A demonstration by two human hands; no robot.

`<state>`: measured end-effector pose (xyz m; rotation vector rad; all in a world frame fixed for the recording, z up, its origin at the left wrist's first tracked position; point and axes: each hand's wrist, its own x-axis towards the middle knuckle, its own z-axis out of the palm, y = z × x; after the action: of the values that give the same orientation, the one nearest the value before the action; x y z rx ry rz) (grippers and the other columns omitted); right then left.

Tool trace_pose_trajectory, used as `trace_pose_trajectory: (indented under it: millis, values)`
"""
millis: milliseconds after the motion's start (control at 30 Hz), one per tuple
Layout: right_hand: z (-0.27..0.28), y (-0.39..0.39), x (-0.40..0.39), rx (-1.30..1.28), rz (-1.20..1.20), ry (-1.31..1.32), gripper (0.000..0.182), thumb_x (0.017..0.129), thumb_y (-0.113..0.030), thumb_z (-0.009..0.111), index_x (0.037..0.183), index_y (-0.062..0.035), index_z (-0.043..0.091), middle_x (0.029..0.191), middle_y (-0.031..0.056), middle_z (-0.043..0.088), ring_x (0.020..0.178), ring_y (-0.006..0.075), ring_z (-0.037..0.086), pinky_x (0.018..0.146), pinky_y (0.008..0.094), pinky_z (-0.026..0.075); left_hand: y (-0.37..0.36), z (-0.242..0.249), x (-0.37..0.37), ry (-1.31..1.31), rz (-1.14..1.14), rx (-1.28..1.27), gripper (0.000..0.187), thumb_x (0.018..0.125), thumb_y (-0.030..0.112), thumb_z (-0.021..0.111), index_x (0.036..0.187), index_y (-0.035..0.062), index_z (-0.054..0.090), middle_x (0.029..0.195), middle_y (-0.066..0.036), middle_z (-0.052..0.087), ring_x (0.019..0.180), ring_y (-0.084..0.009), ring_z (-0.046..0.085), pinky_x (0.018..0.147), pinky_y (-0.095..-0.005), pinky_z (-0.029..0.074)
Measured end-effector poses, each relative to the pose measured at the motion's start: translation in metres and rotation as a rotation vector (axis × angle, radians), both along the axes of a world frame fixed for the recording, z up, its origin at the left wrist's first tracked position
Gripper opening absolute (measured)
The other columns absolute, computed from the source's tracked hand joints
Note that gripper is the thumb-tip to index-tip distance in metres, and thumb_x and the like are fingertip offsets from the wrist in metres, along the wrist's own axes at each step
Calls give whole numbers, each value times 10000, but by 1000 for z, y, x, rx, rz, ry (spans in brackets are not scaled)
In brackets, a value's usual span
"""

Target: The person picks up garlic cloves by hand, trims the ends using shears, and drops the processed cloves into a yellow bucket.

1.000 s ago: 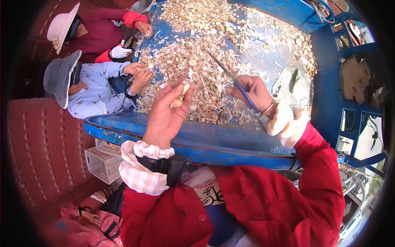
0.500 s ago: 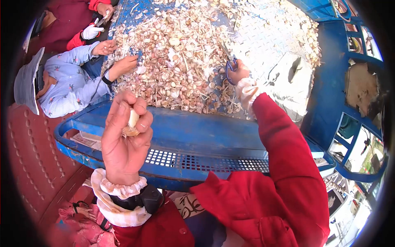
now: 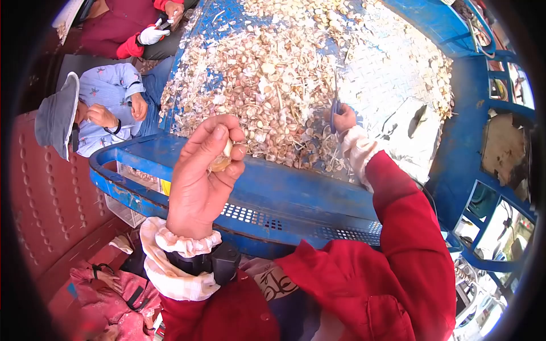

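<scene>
Raised above the front edge of the blue table [image 3: 318,196], my left hand [image 3: 207,176] pinches a garlic piece [image 3: 220,161], with a pale clove showing between thumb and fingers. My right hand [image 3: 343,119] is closed around the blue handles of scissors [image 3: 334,108], over the right part of the garlic heap. The scissors' blades point away from me, and whether they touch the cloves is hard to tell. A wide heap of loose garlic cloves and skins [image 3: 256,96] lies beyond both hands.
At the left sits a person in a grey hat [image 3: 57,113], one hand near the face. Behind is another person with a white glove [image 3: 152,35]. A pale sack [image 3: 406,133] lies right of my right hand. Below left is a person's pink sleeve [image 3: 108,301].
The view has shifted, so the table and people appear further right. The scissors now point straighter away. The hatted person's hands have left the heap, one rising toward the face.
</scene>
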<state>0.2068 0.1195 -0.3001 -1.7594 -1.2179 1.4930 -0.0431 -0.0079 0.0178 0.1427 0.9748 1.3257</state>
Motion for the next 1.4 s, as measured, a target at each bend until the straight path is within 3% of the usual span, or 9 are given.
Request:
trace_pose_trajectory:
  millis: [100,233,367,700,800,1000,1267,1333,1400]
  values:
    - [102,-2,-11,-123,91,642,202,722,-15,698,873,-36,566,743,38,599,620,141,598,544,247,482,0,1,0,66,-44,-2,217,879,136,571,1076,45,575,904,-32,611,747,-80,564,608,-191,479]
    - [217,-15,-47,36,330,866,235,740,0,691,920,-39,545,773,40,606,706,126,606,643,238,481,0,3,9,256,-125,-19,274,879,123,568,1143,53,543,934,-36,599,776,-70,546,649,-189,480]
    - [296,-41,-84,271,416,757,251,747,23,683,921,-32,512,779,32,608,693,96,589,650,219,477,-2,-3,14,352,-148,65,299,878,131,575,1169,73,537,949,-22,601,779,-73,548,682,-205,484]
    - [303,-61,-103,431,267,734,216,764,-68,691,877,-30,511,734,-13,575,674,54,523,590,211,439,-3,-13,8,250,-24,175,248,869,89,568,1107,21,575,953,-45,610,812,-99,570,724,-233,490]
    - [320,-53,-63,660,565,51,337,725,-251,740,800,-30,498,597,-20,426,560,61,381,484,242,319,-7,-11,8,205,14,205,255,870,78,563,1114,3,561,979,-69,608,856,-116,584,762,-235,487]
    - [332,-65,-29,844,752,-330,426,689,-392,729,779,-30,525,565,135,505,493,286,511,472,364,396,-3,-9,8,145,70,224,262,870,55,553,1123,-17,547,1001,-91,604,888,-130,586,789,-236,489]
    - [320,-63,-36,752,800,-362,399,706,-381,729,728,-28,542,554,112,533,472,221,529,452,348,401,-5,-10,8,178,42,217,225,867,33,543,1087,-14,558,994,-72,591,877,-139,590,786,-247,499]
    - [313,-64,-38,435,791,9,296,752,-271,726,732,-36,547,570,24,544,501,78,487,453,269,373,-5,-9,9,191,60,204,221,867,35,545,1082,-12,558,995,-74,591,880,-140,590,786,-247,499]
    - [302,-67,-43,376,714,184,262,767,-227,717,723,-41,537,577,-17,516,530,44,447,463,241,348,-4,-8,10,205,79,190,217,867,37,548,1078,-11,558,996,-76,591,882,-141,590,785,-247,499]
